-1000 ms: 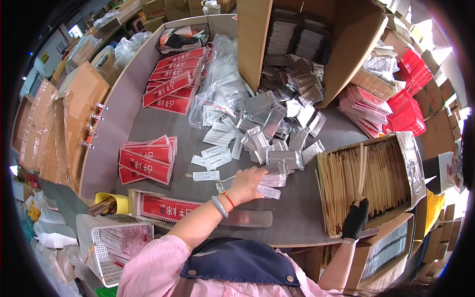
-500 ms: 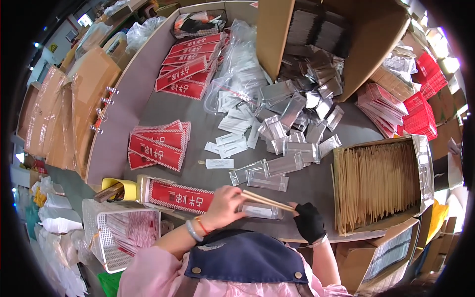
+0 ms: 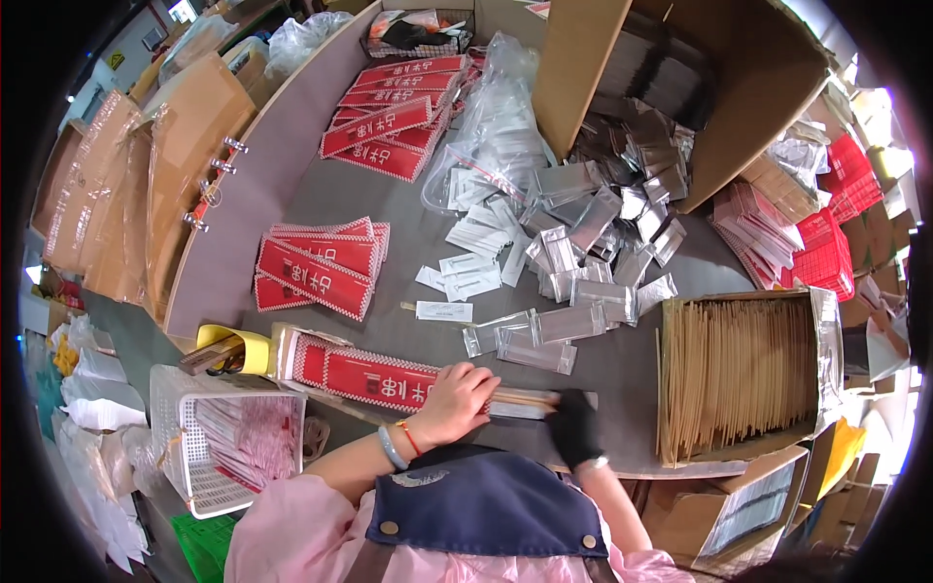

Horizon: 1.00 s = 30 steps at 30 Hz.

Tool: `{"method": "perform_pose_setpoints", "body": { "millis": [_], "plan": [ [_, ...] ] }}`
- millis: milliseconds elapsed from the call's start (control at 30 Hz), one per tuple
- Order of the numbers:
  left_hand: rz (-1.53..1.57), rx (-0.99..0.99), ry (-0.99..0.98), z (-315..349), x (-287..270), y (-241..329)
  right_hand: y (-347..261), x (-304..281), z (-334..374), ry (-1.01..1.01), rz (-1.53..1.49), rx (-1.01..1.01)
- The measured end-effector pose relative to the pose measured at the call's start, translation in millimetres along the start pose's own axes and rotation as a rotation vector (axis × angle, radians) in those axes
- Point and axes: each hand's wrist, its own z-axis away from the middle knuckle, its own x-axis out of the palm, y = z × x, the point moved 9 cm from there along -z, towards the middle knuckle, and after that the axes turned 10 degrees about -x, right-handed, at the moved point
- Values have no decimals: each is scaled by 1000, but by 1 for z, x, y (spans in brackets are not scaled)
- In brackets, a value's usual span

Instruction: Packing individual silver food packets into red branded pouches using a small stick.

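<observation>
Lower centre: bare L hand (image 3: 455, 403) pinches slim, pale wooden sticks (image 3: 523, 397), prob. keeping 'em aligned; black-gloved R hand (image 3: 573, 429) at right end, grip blurred, can't tell.

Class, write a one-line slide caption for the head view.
Left hand and black-gloved right hand at opposite ends of wooden chopsticks, beside red printed sleeves.

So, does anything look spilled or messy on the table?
Yes, the shiny packets look messy: they lie jumbled on the table and in the mouth of the big cardboard box, as if they slid out.
</observation>
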Motion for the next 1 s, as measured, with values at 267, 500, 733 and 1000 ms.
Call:
{"method": "perform_pose_setpoints", "body": {
  "millis": [267,500,733,1000],
  "plan": [
    [-108,189,-157,-6,15,11,-90,8,-24,-218,421,-480],
    [-182,204,99,-38,-109,-42,-84,-49,-29,-25,452,-371],
    [-128,-414,259,22,-39,-69,-86,-32,-20,-142,489,-344],
    [46,-505,247,36,-10,-88,-96,-18,-20,-263,485,-386]
  ]
}}
